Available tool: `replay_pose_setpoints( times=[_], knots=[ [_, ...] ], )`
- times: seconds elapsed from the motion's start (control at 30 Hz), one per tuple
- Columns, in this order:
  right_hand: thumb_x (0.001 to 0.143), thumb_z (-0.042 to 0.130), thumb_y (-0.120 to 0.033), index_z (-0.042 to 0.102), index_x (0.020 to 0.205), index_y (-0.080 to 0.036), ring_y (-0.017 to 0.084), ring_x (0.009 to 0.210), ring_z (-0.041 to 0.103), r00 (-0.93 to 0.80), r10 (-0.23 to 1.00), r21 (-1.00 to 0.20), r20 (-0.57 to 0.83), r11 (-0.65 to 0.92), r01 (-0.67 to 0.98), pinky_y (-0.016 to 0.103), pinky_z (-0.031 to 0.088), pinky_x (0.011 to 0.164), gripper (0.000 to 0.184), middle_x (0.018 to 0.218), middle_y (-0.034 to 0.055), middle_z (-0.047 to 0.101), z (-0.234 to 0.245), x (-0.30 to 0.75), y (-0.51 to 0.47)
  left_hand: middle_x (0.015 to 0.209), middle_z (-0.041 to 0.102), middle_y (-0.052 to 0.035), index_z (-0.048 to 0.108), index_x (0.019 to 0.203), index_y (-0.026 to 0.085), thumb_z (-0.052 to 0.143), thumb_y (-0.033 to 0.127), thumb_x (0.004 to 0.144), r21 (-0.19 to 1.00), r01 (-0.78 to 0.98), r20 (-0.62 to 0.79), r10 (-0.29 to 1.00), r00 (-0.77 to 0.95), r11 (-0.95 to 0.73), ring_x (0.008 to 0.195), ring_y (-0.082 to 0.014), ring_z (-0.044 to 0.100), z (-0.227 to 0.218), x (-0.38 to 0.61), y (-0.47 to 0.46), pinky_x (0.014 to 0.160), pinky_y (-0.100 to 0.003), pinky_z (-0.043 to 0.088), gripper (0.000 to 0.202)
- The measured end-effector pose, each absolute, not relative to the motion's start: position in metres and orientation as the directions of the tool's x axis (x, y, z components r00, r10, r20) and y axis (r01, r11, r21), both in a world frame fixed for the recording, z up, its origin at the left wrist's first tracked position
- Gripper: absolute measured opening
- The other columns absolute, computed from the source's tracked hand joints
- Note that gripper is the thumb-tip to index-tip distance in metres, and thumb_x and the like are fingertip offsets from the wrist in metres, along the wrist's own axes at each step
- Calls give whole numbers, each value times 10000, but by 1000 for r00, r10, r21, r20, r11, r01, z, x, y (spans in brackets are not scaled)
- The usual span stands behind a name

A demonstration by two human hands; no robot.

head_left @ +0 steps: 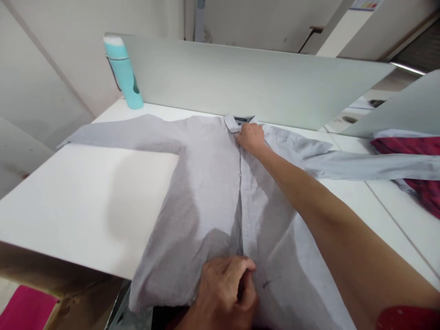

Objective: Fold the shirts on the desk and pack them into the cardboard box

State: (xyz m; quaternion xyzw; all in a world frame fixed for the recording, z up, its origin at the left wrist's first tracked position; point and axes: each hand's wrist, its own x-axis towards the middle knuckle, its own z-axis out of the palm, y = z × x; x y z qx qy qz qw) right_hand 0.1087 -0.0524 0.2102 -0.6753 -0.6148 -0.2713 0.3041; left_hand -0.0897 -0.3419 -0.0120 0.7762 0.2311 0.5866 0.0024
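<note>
A light grey button-front shirt (209, 183) lies spread face up, its collar toward the back panel and both sleeves stretched out sideways. Just below the collar, my right hand (252, 137) is closed on the top of the front placket. At the lower front, near the table's near edge, my left hand (227, 288) has its fingers curled together at the placket and pinches the shirt fabric. Part of the opening shows as a narrow gap between the hands. The hem is partly hidden behind my left hand and forearm.
On the white table (85, 197), a turquoise bottle (125, 75) stands at the back left corner. A frosted panel (240, 85) runs along the rear. Dark red checked fabric (409, 146) lies at the right, under the shirt's sleeve. Something pink (27, 307) is below at left.
</note>
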Motion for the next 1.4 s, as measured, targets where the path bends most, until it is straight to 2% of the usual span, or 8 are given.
replay_pose_setpoints(
  times=[0.27, 0.53, 0.73, 0.87, 1.0, 1.13, 1.27, 1.4],
  knots=[
    [927, 468, -186, 823, 1082, -114, 387, 1102, 699, 67, 705, -97, 706, 3, 995, 481, 540, 960, 394, 1104, 218, 776, 219, 126, -49, 717, 708, 33, 618, 1008, 198, 485, 27, 874, 303, 323, 908, 374, 187, -897, 539, -100, 628, -10, -91, -345, 572, -214, 505, 255],
    [870, 455, -126, 767, 1324, -156, 336, 1228, 629, -41, 704, -50, 709, 107, 993, 451, 512, 1071, 552, 1337, 164, 708, 192, 132, -60, 650, 661, 50, 625, 969, 207, 492, 42, 872, 327, 345, 899, 403, 175, -880, 518, -93, 593, -11, -90, -343, 544, -216, 447, 234],
    [888, 440, -152, 713, 1408, -134, 345, 1251, 624, 8, 689, -87, 724, 80, 993, 462, 525, 1045, 587, 1347, 181, 705, 191, 140, -82, 580, 604, 71, 633, 965, 200, 504, 56, 896, 385, 344, 869, 462, 178, -857, 449, -71, 493, -11, -92, -344, 485, -209, 366, 206],
    [878, 495, -186, 734, 1379, -138, 354, 1197, 672, -8, 711, -90, 703, 101, 991, 452, 540, 1012, 557, 1338, 177, 717, 180, 152, -109, 587, 620, 68, 648, 966, 200, 508, 68, 909, 405, 350, 865, 478, 154, -845, 465, -66, 500, -13, -91, -342, 526, -200, 387, 201],
    [877, 512, -215, 745, 1346, -145, 344, 1126, 703, -74, 714, -56, 696, 157, 986, 461, 550, 996, 528, 1295, 168, 733, 163, 167, -145, 611, 631, 56, 666, 963, 200, 522, 120, 930, 487, 341, 801, 567, 192, -804, 481, -66, 497, -12, -94, -342, 519, -196, 368, 169],
    [891, 554, -250, 762, 1282, -197, 314, 1010, 718, -187, 692, -37, 697, 295, 955, 481, 558, 980, 446, 1238, 131, 752, 144, 182, -193, 637, 624, 50, 683, 994, 207, 545, 188, 936, 599, 394, 697, 696, 172, -698, 521, -77, 522, -8, -95, -348, 572, -220, 387, 151],
    [931, 557, -297, 759, 1265, -244, 314, 986, 724, -244, 676, -58, 695, 391, 919, 502, 568, 959, 394, 1238, 107, 753, 131, 184, -233, 629, 583, 67, 660, 1109, 210, 559, 231, 948, 682, 409, 607, 781, 148, -607, 546, -94, 540, -6, -94, -357, 600, -244, 388, 191],
    [907, 557, -309, 771, 1246, -222, 324, 1021, 729, -266, 658, -65, 704, 433, 899, 499, 570, 959, 410, 1228, 118, 763, 134, 179, -232, 674, 608, 66, 616, 1245, 192, 594, 271, 932, 706, 427, 569, 811, 134, -566, 589, -112, 563, -6, -92, -363, 640, -263, 418, 324]
  ],
)
